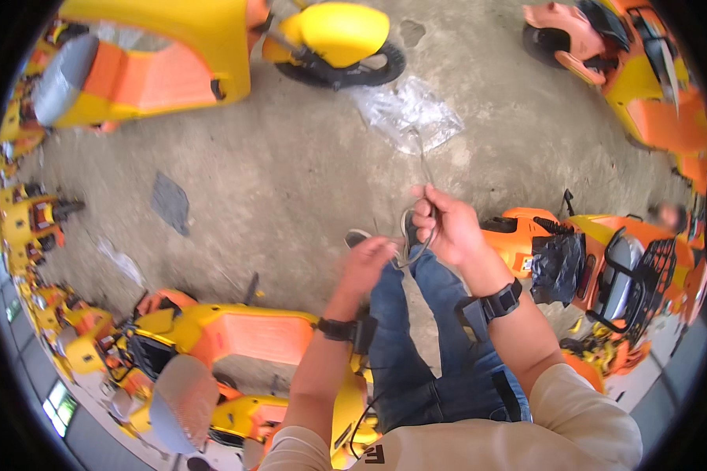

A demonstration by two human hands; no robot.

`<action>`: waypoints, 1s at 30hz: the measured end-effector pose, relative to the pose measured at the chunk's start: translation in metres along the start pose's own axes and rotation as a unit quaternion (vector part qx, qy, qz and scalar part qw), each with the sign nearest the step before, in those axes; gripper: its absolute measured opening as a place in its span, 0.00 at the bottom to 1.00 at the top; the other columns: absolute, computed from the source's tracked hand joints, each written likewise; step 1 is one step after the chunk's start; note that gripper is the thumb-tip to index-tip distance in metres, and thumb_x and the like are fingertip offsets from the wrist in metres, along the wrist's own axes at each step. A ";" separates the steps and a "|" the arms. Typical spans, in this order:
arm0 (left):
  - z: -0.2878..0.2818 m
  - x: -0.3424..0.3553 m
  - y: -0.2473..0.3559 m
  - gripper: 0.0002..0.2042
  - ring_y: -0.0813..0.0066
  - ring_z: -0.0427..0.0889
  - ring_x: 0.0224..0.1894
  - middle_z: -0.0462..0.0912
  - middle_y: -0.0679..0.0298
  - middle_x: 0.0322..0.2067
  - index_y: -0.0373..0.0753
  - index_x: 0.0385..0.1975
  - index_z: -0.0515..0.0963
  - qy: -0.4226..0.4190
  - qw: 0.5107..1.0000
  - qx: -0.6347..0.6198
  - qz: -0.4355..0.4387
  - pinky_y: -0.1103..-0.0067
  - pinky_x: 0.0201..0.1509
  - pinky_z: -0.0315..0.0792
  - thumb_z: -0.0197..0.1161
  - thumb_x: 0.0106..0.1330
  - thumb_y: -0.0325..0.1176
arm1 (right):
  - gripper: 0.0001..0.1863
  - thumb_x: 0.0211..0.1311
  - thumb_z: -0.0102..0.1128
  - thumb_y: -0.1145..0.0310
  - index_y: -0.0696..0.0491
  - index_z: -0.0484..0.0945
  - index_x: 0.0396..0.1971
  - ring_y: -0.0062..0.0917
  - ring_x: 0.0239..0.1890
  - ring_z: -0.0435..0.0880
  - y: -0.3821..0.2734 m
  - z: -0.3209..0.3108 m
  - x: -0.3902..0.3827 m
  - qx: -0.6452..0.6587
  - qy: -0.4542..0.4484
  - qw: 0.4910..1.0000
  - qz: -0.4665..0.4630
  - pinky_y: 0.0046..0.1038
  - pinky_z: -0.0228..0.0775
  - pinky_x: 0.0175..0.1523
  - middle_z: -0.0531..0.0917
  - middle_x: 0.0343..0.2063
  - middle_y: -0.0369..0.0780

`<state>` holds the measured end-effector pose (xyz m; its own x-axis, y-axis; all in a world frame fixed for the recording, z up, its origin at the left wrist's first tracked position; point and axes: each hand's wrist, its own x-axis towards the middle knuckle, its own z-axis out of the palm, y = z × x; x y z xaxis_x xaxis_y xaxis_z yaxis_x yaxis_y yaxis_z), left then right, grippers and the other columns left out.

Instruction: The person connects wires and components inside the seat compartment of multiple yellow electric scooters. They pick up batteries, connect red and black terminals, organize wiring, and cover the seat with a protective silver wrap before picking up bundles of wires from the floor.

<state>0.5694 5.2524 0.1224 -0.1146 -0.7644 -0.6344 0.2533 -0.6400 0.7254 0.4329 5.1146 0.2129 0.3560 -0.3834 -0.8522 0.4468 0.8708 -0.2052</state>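
A thin, dark greyish cable [411, 260] hangs in a loop between my two hands, in front of my legs. My right hand [453, 225] is closed round it, and one end sticks up past the fingers toward the clear plastic sheet on the floor. Lower and to the left, my left hand [367, 265] pinches the cable at the other side of the loop, its fingertips slightly blurred. Both hands are above my shoes and jeans, a short gap apart.
Yellow-and-orange scooters stand around me: one at the upper left [157, 67], one at the lower left [251, 337], one close on the right [518, 243], another at the upper right [652, 102]. Clear plastic [408, 114] and a grey cloth-like piece [170, 202] lie on the concrete floor [291, 173].
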 end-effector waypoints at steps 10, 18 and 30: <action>0.162 0.013 0.125 0.10 0.83 0.72 0.29 0.74 0.68 0.24 0.33 0.39 0.71 -0.174 0.983 0.044 0.045 0.85 0.36 0.65 0.47 0.65 0.32 | 0.13 0.63 0.42 0.63 0.56 0.68 0.39 0.17 0.20 0.66 -0.137 -0.063 -0.069 0.162 -0.009 0.960 -0.228 0.19 0.61 0.23 0.70 0.20 0.33; 0.240 0.046 0.189 0.09 0.83 0.73 0.23 0.76 0.66 0.24 0.35 0.36 0.72 -0.061 0.978 0.168 0.109 0.85 0.27 0.69 0.50 0.63 0.33 | 0.30 0.59 0.45 0.49 0.62 0.65 0.48 0.28 0.43 0.73 -0.163 -0.122 -0.132 -0.220 0.256 0.883 -0.325 0.27 0.62 0.50 0.73 0.43 0.46; 0.203 0.146 0.245 0.15 0.73 0.76 0.36 0.77 0.58 0.32 0.31 0.41 0.71 -0.112 0.878 0.436 0.163 0.78 0.40 0.70 0.57 0.56 0.33 | 0.17 0.62 0.43 0.60 0.56 0.72 0.20 0.21 0.22 0.75 -0.232 -0.087 -0.090 0.027 0.193 0.935 -0.296 0.23 0.66 0.25 0.76 0.22 0.39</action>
<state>0.4191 4.9681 0.2612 -0.3839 -0.8518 -0.3566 -0.5118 -0.1251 0.8499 0.2259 4.9735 0.2959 -0.2855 -0.6447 -0.7092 0.5158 0.5203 -0.6806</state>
